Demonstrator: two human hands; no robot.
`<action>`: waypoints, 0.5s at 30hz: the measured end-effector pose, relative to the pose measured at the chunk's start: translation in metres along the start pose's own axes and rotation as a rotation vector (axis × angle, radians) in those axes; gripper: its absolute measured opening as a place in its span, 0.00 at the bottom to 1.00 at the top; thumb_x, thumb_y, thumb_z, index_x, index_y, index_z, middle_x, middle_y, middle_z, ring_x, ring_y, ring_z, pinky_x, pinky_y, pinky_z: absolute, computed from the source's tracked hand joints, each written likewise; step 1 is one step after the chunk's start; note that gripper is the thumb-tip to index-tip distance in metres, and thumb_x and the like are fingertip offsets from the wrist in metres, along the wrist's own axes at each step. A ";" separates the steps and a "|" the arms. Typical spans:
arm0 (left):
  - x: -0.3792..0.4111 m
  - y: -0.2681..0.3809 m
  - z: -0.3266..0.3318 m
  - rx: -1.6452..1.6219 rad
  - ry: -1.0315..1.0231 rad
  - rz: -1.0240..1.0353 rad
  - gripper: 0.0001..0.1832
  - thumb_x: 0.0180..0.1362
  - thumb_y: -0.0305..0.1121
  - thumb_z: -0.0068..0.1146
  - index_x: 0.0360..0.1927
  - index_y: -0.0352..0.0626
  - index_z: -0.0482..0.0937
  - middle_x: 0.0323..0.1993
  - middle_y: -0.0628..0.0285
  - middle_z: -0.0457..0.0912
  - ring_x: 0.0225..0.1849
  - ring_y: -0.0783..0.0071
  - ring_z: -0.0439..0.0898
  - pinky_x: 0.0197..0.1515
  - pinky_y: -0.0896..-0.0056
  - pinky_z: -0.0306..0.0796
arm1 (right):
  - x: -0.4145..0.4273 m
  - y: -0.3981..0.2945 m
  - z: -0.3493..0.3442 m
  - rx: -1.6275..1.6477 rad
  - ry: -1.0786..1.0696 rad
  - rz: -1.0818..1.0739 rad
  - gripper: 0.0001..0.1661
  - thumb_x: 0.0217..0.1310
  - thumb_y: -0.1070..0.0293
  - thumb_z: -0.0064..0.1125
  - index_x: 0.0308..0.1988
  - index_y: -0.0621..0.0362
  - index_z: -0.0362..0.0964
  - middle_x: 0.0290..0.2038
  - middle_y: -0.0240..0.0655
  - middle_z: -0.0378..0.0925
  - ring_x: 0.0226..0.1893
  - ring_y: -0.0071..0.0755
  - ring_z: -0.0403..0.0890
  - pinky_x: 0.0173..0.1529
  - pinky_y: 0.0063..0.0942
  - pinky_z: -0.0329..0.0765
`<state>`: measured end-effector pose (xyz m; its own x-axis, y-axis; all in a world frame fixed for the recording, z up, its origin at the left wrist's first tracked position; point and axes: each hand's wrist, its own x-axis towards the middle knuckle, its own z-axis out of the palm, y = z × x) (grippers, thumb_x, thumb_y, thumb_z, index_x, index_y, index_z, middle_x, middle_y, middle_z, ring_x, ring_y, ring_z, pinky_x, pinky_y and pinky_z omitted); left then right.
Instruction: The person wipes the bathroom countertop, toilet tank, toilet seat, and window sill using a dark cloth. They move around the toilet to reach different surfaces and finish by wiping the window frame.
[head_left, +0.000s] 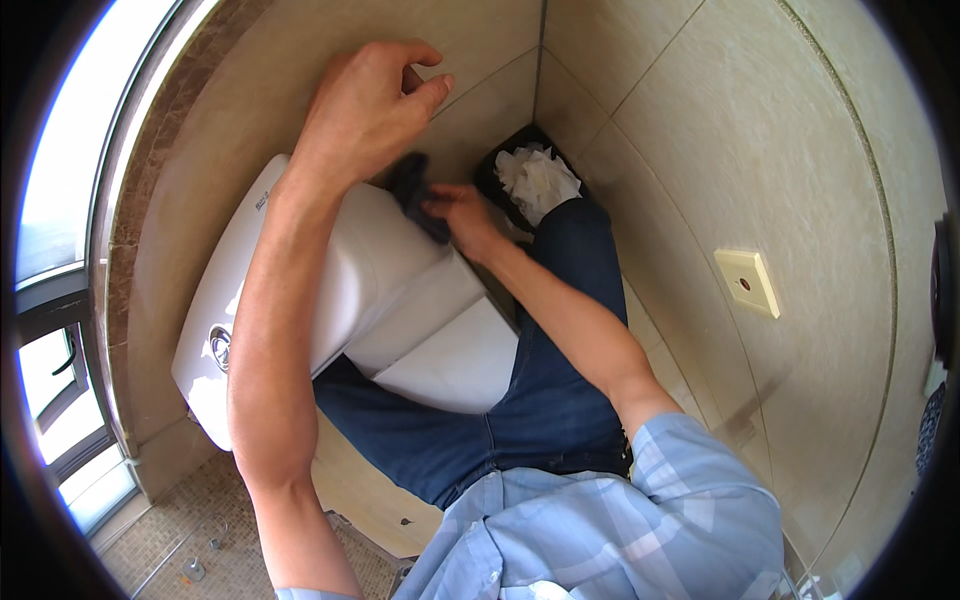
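A white ceramic toilet cistern (386, 236) stands before me, with its white closed lid (450, 360) between my knees. My right hand (466, 217) grips a dark cloth (424, 199), blurred, at the cistern's far side edge. Over the cistern's back corner, near the tiled wall, my left hand (375, 97) is raised. Its thumb and forefinger are apart, with nothing visible between them; the other fingers are mostly hidden. Whether it touches the wall, I cannot tell. A round chrome flush button (220, 345) shows on the cistern top beside my left forearm.
In the corner, close to my right knee, stands a black waste bin (487, 166) full of crumpled white paper (536, 180). Beige tiled walls (675, 150) close in ahead and right, with a cream wall plate (746, 283). A window (64, 360) is at left, above mosaic floor tiles (202, 510).
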<state>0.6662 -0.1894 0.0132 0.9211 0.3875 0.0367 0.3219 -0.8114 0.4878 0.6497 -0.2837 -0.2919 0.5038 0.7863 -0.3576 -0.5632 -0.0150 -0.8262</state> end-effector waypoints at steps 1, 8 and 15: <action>-0.003 -0.004 0.000 0.010 0.007 -0.010 0.22 0.61 0.39 0.61 0.52 0.32 0.81 0.26 0.57 0.85 0.27 0.73 0.80 0.34 0.67 0.73 | -0.027 -0.025 0.019 -0.061 -0.047 -0.022 0.26 0.67 0.58 0.57 0.56 0.66 0.74 0.50 0.47 0.82 0.52 0.41 0.80 0.55 0.30 0.72; -0.008 0.011 0.002 0.052 -0.049 -0.011 0.21 0.60 0.37 0.62 0.50 0.31 0.81 0.26 0.56 0.84 0.25 0.72 0.78 0.32 0.66 0.71 | -0.008 -0.002 0.044 -0.532 0.217 0.062 0.27 0.74 0.52 0.45 0.56 0.62 0.75 0.48 0.49 0.82 0.51 0.40 0.80 0.60 0.32 0.71; -0.005 0.030 0.000 0.063 -0.191 -0.092 0.19 0.60 0.34 0.63 0.50 0.30 0.81 0.25 0.56 0.82 0.25 0.72 0.77 0.31 0.67 0.71 | 0.068 0.088 -0.004 -0.200 -0.086 0.312 0.32 0.74 0.47 0.44 0.64 0.59 0.69 0.60 0.43 0.76 0.58 0.40 0.76 0.63 0.36 0.70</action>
<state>0.6718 -0.2158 0.0274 0.9099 0.3763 -0.1747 0.4144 -0.8045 0.4256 0.6370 -0.2338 -0.3902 0.2663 0.7738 -0.5747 -0.5373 -0.3759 -0.7550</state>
